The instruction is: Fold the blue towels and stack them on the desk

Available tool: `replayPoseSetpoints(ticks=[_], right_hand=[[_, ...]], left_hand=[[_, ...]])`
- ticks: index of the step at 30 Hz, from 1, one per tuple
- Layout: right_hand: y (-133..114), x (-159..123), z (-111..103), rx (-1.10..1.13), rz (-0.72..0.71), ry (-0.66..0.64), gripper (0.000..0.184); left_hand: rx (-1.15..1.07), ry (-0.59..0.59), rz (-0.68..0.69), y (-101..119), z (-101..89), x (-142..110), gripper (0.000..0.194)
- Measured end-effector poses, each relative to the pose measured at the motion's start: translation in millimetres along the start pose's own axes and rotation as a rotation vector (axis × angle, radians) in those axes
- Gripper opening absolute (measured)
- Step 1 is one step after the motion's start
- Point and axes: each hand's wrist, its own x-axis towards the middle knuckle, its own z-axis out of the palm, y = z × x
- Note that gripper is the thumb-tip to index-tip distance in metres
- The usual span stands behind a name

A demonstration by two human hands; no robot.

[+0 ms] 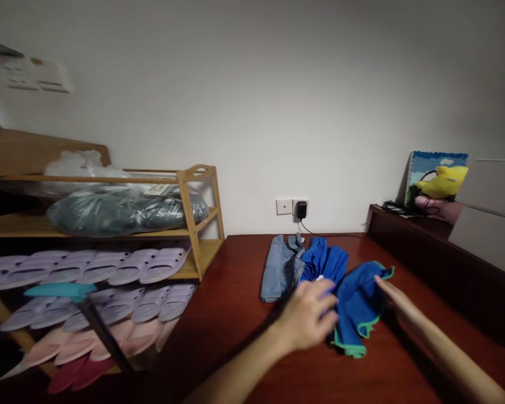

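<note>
A blue cloth with bright green edging [358, 297] lies rumpled on the reddish-brown table [235, 336]. At its left edge is my left hand [309, 314], slightly blurred, its fingers bent and apart with nothing visible gripped in them. My right hand [398, 300] reaches the cloth's right side with fingers stretched out, the tips at the fabric; the thumb is hidden. Behind my left hand sit a folded bright blue garment [325, 257] and, left of it, a folded denim garment [278, 269].
A wooden rack [193, 224] of slippers and plastic-bagged items stands at the left. In front of it is a teal-topped handle [61, 290]. A black plug [302, 210] with a cord is in the wall. Along the right runs a raised dark ledge [421, 238] bearing a yellow plush toy [446, 180].
</note>
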Motion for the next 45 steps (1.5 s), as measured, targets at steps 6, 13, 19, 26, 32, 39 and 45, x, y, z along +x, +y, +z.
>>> replayPoseSetpoints(ticks=[6,13,19,26,32,39,45], right_hand=[[7.0,10.7,129.3,-0.585,-0.210,0.105,0.097],[15.8,52.0,111.5,-0.873,-0.295,0.097,0.075],[22.9,96.6,32.7,-0.915,-0.258,0.073,0.072],[26.0,127.9,-25.0,-0.909,-0.217,0.123,0.071],[33.2,147.6,-40.9,-0.879,-0.275,0.159,0.072],[33.5,163.6,-48.5,-0.852,-0.289,0.170,0.074],[32.2,175.6,-56.9,-0.845,-0.275,0.159,0.073]], left_hand=[[0.007,0.191,-0.896,-113.2,-31.2,-37.1,0.054],[-0.022,-0.168,-0.651,-120.9,46.0,7.5,0.052],[-0.020,-0.222,-0.594,-104.8,80.7,74.3,0.065],[-0.004,-0.261,-0.569,-102.0,117.2,132.4,0.072],[-0.028,-0.261,-0.546,-105.4,132.3,155.6,0.069],[-0.106,-0.190,-0.550,-113.4,147.1,169.7,0.070],[-0.115,-0.192,-0.550,-119.5,157.0,183.6,0.072]])
